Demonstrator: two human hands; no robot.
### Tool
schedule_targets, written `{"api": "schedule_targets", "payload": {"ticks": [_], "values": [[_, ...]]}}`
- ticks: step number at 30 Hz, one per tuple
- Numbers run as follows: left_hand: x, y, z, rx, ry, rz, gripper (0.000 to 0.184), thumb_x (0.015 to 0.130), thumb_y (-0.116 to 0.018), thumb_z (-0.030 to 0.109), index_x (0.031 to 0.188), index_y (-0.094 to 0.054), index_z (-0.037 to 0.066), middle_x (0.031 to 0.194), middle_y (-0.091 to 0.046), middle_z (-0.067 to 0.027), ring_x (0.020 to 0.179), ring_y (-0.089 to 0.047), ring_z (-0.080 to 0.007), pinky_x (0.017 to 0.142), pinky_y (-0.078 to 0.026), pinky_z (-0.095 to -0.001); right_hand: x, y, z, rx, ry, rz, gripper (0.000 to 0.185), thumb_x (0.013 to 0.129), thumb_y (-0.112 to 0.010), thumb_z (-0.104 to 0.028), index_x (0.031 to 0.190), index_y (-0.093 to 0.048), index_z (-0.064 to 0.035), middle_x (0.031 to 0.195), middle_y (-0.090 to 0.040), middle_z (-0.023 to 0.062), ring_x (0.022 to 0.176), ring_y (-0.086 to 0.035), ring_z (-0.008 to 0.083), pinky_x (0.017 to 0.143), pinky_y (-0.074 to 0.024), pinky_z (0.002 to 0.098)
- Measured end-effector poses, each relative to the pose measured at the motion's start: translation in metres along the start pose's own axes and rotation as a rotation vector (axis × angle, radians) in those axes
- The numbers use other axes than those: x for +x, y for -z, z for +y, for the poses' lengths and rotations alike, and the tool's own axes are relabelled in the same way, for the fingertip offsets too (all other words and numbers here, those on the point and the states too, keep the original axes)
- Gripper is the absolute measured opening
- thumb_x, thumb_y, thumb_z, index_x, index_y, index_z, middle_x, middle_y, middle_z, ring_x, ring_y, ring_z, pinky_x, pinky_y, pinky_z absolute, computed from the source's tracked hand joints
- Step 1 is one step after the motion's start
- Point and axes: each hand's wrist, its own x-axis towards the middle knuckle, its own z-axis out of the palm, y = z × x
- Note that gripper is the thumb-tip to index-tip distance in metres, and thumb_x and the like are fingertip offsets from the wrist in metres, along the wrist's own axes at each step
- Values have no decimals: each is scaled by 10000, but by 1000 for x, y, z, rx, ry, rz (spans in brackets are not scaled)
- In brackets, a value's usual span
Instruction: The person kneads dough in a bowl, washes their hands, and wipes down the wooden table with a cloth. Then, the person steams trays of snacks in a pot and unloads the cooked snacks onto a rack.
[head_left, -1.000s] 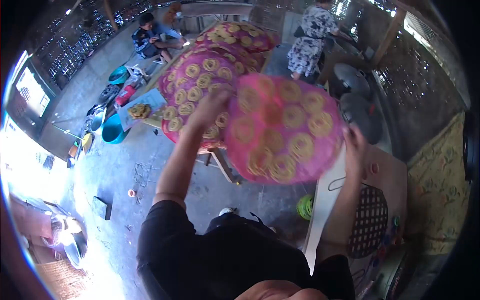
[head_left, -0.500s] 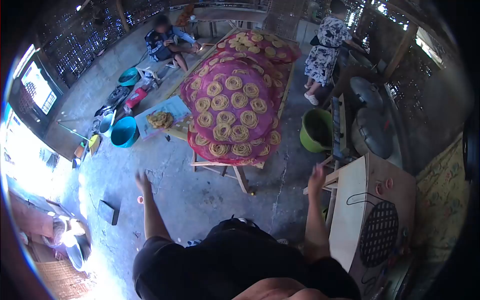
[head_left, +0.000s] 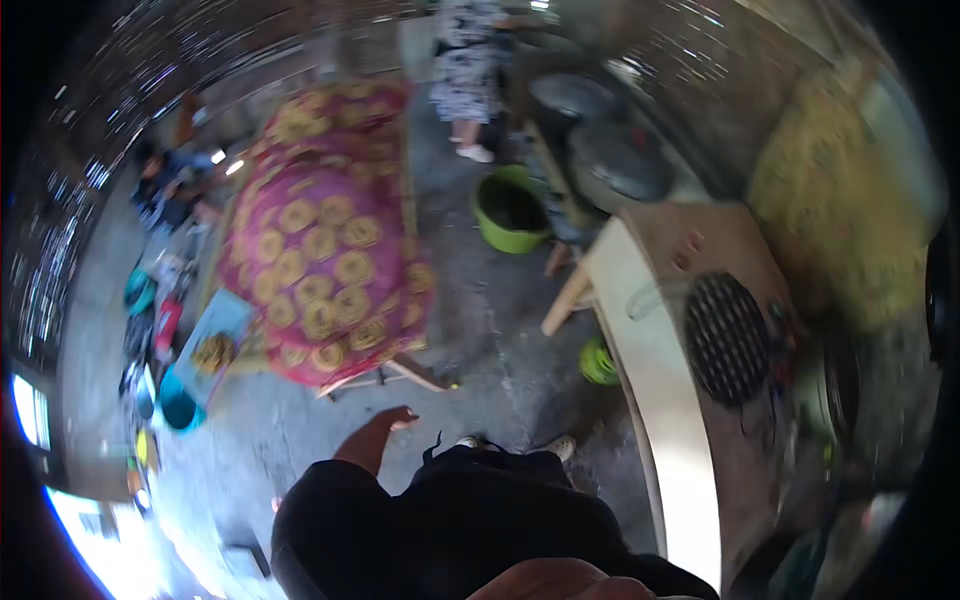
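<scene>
My left hand [head_left: 396,418] is in front of my body, its fingers smeared a little but loosely apart, with nothing seen in it. It is nearest to the front leg of a wooden-framed table, not touching it. Over that table lies a magenta net cloth [head_left: 330,385], spread with several round coils of yellowish, noodle-like strands [head_left: 353,268]. My right hand is out of view, its arm hidden past my dark shirt.
To my right stands a long wooden counter [head_left: 640,330] with a dark woven disc [head_left: 725,340] on it. A green tub [head_left: 510,212] stands beyond, near dark lidded pots [head_left: 620,165]. A person [head_left: 468,75] stands at the back; another [head_left: 165,195] sits at left.
My view has turned to the right, so the table has shifted left and more of the counter shows. My left arm has swung inward; my right hand has left the view.
</scene>
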Motion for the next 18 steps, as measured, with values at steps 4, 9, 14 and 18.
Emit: {"api": "schedule_targets", "payload": {"ticks": [4,9,14,18], "values": [[-43,43,156,117,145,-150,666,907,-423,573,1336,-440,64,1329,-479,-135,1120,-546,-309,742,-564,-436,-11,-29,14,342,-43,-19,495,933,-471,-461,1199,-579,-57,1106,-631,93,1009,-591,235,891,-455,344],[10,-55,181,21,-262,-486,568,888,-520,517,1236,-530,68,1190,-575,-110,992,-589,-284,803,-502,-466,-27,-63,6,699,-147,-221,549,923,-483,-495,1224,-563,-43,1112,-629,98,1008,-589,224,893,-453,347],[106,-91,232,167,-789,-882,443,878,-546,432,1134,-606,75,1047,-653,-117,933,-625,-230,808,-503,-401,-77,-5,-47,741,14,-265,579,937,-449,-530,1165,-589,-17,1062,-644,73,932,-585,175,875,-452,309],[156,-55,328,763,-813,4,291,869,-534,263,1017,-582,17,963,-619,-213,874,-608,-335,746,-474,-441,-48,60,-57,794,299,-90,461,928,-550,-395,1191,-573,-18,1017,-636,75,943,-587,155,833,-470,290]]}}
